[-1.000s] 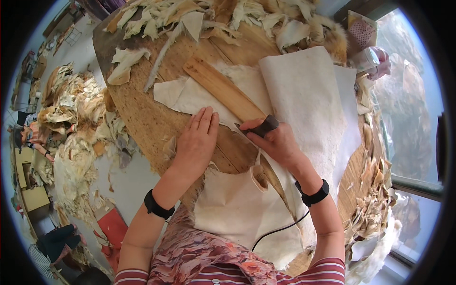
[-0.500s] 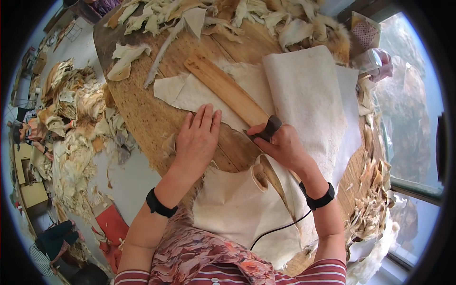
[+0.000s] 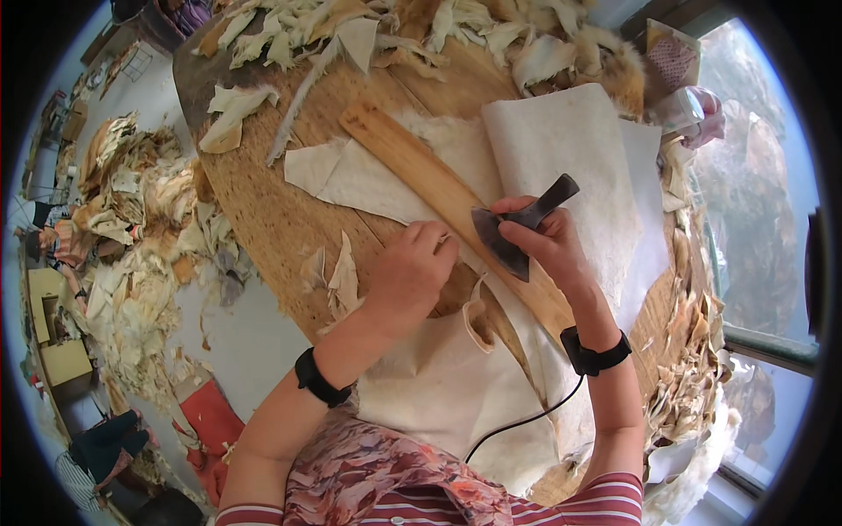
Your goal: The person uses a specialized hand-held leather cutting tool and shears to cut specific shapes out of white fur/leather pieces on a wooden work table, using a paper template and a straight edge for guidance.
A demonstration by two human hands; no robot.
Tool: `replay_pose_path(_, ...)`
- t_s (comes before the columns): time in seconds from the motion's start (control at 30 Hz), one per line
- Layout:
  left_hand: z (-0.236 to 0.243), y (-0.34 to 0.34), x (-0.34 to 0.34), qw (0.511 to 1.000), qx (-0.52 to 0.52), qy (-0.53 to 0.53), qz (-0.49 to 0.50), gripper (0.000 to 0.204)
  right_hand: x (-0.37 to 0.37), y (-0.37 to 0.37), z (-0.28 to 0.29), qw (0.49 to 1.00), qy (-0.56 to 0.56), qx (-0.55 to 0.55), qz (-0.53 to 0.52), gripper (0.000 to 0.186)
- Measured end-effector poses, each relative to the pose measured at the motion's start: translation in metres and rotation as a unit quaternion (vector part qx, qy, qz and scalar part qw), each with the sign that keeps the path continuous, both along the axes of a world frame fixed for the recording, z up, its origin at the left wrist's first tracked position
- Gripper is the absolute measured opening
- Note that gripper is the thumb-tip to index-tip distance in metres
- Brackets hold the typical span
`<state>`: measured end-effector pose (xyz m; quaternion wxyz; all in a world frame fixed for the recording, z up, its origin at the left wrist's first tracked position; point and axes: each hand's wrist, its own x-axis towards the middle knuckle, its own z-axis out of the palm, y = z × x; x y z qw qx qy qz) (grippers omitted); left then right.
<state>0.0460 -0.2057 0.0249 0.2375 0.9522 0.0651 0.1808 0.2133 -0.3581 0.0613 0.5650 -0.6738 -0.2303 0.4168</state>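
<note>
My right hand (image 3: 545, 247) grips a dark metal blade with a short handle (image 3: 517, 230), lifted just above a long wooden ruler (image 3: 438, 188). The ruler lies diagonally across a pale hide (image 3: 561, 149) spread on a round wooden table (image 3: 254, 210). My left hand (image 3: 410, 276) has its fingers curled and rests on the hide beside the ruler's near part. A cut strip of hide (image 3: 344, 279) lies just left of it. More of the pale hide (image 3: 438, 394) hangs over the table's near edge onto my lap.
Heaps of fur and hide scraps (image 3: 368, 26) cover the table's far side. More scraps (image 3: 132, 228) are piled on the floor at left and along the right rim (image 3: 693, 386). A red object (image 3: 210, 421) lies on the floor. A window (image 3: 754, 202) is on the right.
My left hand went from flat and spread to curled and drew nearer me. My right hand raised the blade off the hide, and a cut strip now lies left of my left hand.
</note>
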Motion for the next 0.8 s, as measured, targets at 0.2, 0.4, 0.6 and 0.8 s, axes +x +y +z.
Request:
replay_pose_path(0.2, -0.012, 0.002, 0.015, 0.998, 0.032, -0.028, -0.046, 0.017, -0.011, 0.006, -0.007, 0.998, -0.049, 0.018, -0.021, 0.024)
replay_pose_path(0.4, -0.008, -0.001, 0.016, 0.994, 0.082, -0.024, -0.072, 0.011, -0.012, 0.007, -0.011, 0.996, -0.088, 0.008, -0.029, 0.024)
replay_pose_path(0.6, -0.013, -0.013, 0.003, 0.997, -0.037, -0.039, 0.050, 0.001, -0.018, 0.009, -0.012, 0.996, -0.078, 0.039, -0.014, 0.022)
replay_pose_path(0.8, -0.010, -0.014, 0.001, 0.967, -0.215, 0.017, 0.137, 0.004, -0.023, 0.019, -0.004, 0.964, -0.249, -0.050, 0.078, 0.024)
